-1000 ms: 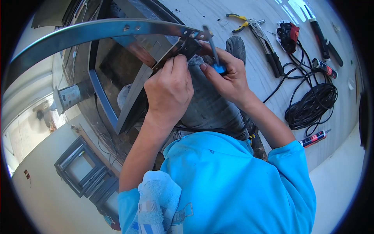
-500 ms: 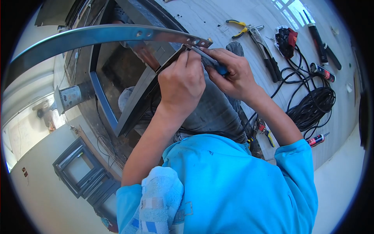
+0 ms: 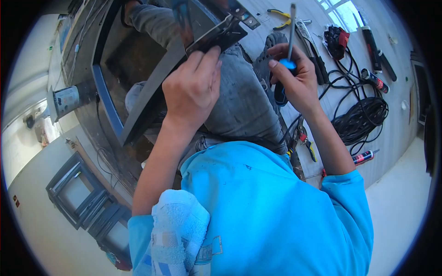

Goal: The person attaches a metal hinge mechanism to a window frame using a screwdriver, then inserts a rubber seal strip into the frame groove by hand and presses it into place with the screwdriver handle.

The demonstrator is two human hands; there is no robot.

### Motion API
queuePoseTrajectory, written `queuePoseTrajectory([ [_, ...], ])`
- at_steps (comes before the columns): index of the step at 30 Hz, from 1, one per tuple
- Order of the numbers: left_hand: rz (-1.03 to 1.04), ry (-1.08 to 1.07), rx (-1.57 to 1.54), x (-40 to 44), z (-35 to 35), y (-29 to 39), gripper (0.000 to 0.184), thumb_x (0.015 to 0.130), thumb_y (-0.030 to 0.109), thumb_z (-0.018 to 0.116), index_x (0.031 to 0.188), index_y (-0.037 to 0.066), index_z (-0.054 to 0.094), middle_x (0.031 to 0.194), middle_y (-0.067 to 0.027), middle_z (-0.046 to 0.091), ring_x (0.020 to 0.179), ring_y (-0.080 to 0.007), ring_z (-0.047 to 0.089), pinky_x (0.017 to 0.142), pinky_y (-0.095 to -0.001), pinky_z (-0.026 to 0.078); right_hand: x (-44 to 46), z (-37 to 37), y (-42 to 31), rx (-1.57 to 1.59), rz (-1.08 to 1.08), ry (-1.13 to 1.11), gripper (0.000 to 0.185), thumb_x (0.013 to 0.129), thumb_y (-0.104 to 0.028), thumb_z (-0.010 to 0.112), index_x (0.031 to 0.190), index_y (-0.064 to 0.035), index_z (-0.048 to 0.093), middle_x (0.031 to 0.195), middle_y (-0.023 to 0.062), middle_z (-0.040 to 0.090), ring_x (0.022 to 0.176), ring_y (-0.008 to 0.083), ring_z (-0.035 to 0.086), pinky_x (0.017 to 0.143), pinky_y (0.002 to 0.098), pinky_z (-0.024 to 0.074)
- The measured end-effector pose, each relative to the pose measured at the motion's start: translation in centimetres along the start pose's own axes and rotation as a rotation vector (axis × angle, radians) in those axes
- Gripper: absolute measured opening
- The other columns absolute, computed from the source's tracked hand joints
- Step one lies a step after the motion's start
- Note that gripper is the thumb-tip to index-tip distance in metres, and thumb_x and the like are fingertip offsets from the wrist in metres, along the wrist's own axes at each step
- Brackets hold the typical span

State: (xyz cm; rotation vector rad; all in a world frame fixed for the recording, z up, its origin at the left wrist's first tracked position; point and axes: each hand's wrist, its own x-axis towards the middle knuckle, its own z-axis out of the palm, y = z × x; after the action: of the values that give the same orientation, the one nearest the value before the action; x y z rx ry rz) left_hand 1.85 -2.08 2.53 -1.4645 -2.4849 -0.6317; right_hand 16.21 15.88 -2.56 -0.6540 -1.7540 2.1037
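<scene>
My right hand (image 3: 298, 78) is closed around a screwdriver (image 3: 287, 66) with a blue and black handle. Its metal shaft points up, apart from the bracket. My left hand (image 3: 192, 87) has its fingers curled against the lower edge of a dark metal bracket (image 3: 216, 36); the fingertips are partly hidden. That bracket sits at the corner of a grey metal frame (image 3: 154, 101), which slants down to the left across my legs. Beyond the bracket, a metal strip with holes (image 3: 244, 16) runs toward the top edge of the view.
On the floor to the right lie yellow-handled pliers (image 3: 282, 19), a riveter-like tool (image 3: 307, 39), a coiled black cable (image 3: 361, 117), and sealant tubes (image 3: 375, 81). Red-and-yellow pliers (image 3: 307, 141) rest beside my leg. More grey frames (image 3: 87, 198) stand at lower left.
My right hand has drawn the screwdriver away from the bracket to the right and turned it upright. The long metal strip has swung from the left toward the top. My left hand shifted slightly left.
</scene>
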Motion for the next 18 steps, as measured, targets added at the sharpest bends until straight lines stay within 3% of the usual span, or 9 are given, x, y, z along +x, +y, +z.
queuePoseTrajectory([
  [8, -0.027, 0.062, -0.018, -0.9, 2.0, -0.9, 0.016, 0.09, 0.017, 0.075, 0.105, 0.011, 0.075, 0.092, -0.0087, 0.074, 0.077, -0.031, 0.072, 0.066, -0.039, 0.056, 0.0, 1.0, -1.0, -0.225, -0.298, 0.038, 0.027, 0.091, -0.016, 0.074, 0.114, -0.0049, 0.065, 0.087, -0.0041, 0.056, 0.076, 0.0042, 0.051, 0.067, 0.0215, 0.042],
  [12, 0.006, 0.101, -0.018, -1.3, 2.2, -1.2, 0.014, 0.091, 0.018, 0.075, 0.103, 0.012, 0.076, 0.093, -0.0068, 0.075, 0.079, -0.0304, 0.073, 0.066, -0.0389, 0.057, -0.1, 1.2, -1.9, -0.24, -0.231, -0.099, 0.033, 0.098, -0.002, 0.064, 0.13, -0.0026, 0.057, 0.103, 0.0061, 0.066, 0.105, 0.0158, 0.067, 0.095, 0.0317, 0.0514],
  [16, 0.012, 0.188, -0.087, -2.2, 2.5, -2.1, 0.016, 0.09, 0.018, 0.075, 0.105, 0.013, 0.077, 0.092, -0.0059, 0.075, 0.077, -0.0287, 0.072, 0.065, -0.0373, 0.056, -0.4, 1.8, -4.5, -0.352, -0.455, -0.168, 0.028, 0.101, 0.003, 0.061, 0.128, -0.0019, 0.059, 0.111, 0.0076, 0.068, 0.115, 0.0196, 0.069, 0.1, 0.0325, 0.0523],
  [18, 0.024, 0.213, -0.097, -2.7, 2.9, -2.7, 0.017, 0.09, 0.018, 0.075, 0.107, 0.013, 0.077, 0.091, -0.0057, 0.074, 0.075, -0.028, 0.072, 0.064, -0.0361, 0.056, -0.6, 2.9, -6.5, -0.263, -0.639, -0.117, 0.041, 0.1, -0.006, 0.066, 0.136, -0.003, 0.047, 0.116, 0.0113, 0.062, 0.113, 0.0205, 0.064, 0.113, 0.0455, 0.0471],
])
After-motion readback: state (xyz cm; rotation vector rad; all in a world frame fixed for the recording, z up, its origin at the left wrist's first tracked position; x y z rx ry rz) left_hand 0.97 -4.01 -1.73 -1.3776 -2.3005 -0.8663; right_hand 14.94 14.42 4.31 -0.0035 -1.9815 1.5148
